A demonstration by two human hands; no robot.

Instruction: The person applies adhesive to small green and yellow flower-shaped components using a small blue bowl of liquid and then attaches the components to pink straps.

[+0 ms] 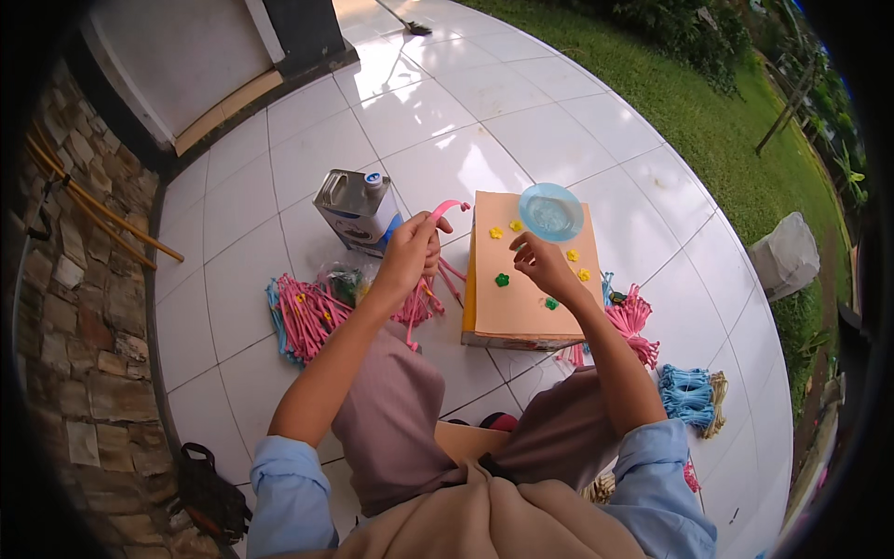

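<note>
My left hand (414, 252) is closed round a pink band (445, 209), whose curved end sticks out to the right with a small knob at its tip. My right hand (547, 265) hovers over a box with a peach-coloured top (531, 312), its fingers curled in a pinch; whatever is between them is too small to make out. Just beyond it, a light-blue bowl (551, 212) with something clear inside sits at the box's far right corner. Around the hand lie several yellow flower-shaped pieces (495, 233) and green ones (503, 279).
A metal can (358, 210) with a blue cap stands left of the box. Pink bands (307, 317) are heaped by my left knee, near a clear plastic bag (346, 282). More pink bundles (635, 326) and blue bundles (687, 393) lie right on the white tiles (307, 144). A stone wall (93, 373) borders the left.
</note>
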